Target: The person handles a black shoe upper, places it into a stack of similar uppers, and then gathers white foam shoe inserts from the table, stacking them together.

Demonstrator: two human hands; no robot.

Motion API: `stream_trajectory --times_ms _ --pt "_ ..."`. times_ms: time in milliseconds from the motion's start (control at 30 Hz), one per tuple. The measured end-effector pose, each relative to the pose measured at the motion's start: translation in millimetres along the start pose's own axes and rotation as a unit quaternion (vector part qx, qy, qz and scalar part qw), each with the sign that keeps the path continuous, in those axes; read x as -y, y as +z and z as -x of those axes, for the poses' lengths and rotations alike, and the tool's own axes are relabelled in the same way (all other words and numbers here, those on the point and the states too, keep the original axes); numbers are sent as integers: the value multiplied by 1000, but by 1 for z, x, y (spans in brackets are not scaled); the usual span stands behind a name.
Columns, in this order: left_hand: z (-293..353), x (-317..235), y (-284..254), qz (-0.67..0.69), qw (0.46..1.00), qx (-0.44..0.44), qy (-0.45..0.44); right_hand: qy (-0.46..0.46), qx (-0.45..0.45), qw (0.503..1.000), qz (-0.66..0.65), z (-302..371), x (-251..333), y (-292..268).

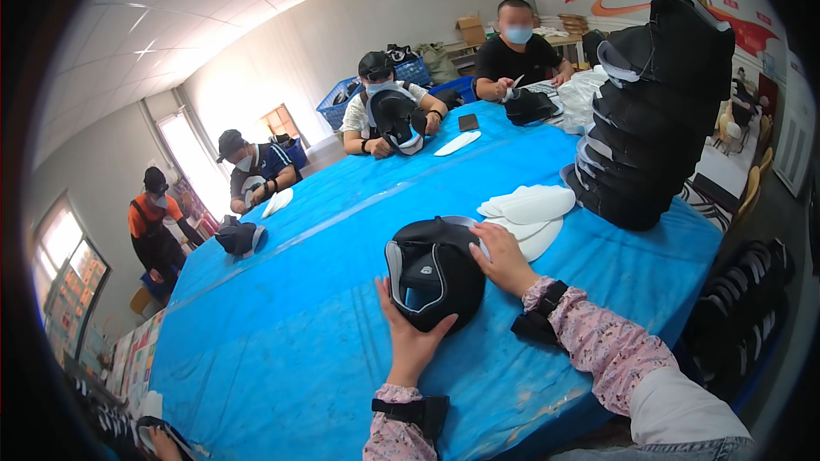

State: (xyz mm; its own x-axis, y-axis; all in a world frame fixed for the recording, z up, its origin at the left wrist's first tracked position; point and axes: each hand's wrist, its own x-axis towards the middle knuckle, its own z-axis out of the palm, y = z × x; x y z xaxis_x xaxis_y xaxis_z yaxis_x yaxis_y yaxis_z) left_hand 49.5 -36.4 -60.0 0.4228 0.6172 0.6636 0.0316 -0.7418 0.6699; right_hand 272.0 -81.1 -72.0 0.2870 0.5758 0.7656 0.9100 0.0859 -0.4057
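Observation:
A black cap [464,286] rests on the blue-covered table in front of me, its hollow inside and light edge trim turned toward me. My left hand [412,333] cups its lower left side, thumb spread along the bottom and fingers up the rim. My right hand [504,260] lies on the cap's upper right side, by a grey-white curved edge at the brim, fingers pressed against it. Just beyond the right hand lie several white brim-shaped pieces [534,209], overlapping in a loose pile.
A tall stack of black caps [636,137] stands at the right on the table [325,307]. Across it, several masked people handle caps; one cap [239,236] lies at the left. A phone [468,123] and white piece [458,143] lie at the far side. Another person's hand [162,444] shows lower left.

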Motion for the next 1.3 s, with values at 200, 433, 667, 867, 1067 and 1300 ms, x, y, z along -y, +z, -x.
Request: stream_trajectory --times_ms 200,433,667,867,1067,1300 --pt "3 10 4 58 994 62 -73 -66 96 985 -128 -3 11 -1" --pt "3 14 5 72 991 62 -95 -57 93 993 54 9 11 12" --pt "-5 10 -1 71 994 -17 -84 -17 44 999 0 6 20 -1" --pt "-10 6 -17 257 922 -178 -229 -18 -77 995 -59 3 26 -7" --pt "-9 8 -17 477 816 -97 -312 84 31 938 -335 6 34 -7" --pt "-8 9 -15 514 785 -71 -339 307 -47 745 -590 -2 33 -6"
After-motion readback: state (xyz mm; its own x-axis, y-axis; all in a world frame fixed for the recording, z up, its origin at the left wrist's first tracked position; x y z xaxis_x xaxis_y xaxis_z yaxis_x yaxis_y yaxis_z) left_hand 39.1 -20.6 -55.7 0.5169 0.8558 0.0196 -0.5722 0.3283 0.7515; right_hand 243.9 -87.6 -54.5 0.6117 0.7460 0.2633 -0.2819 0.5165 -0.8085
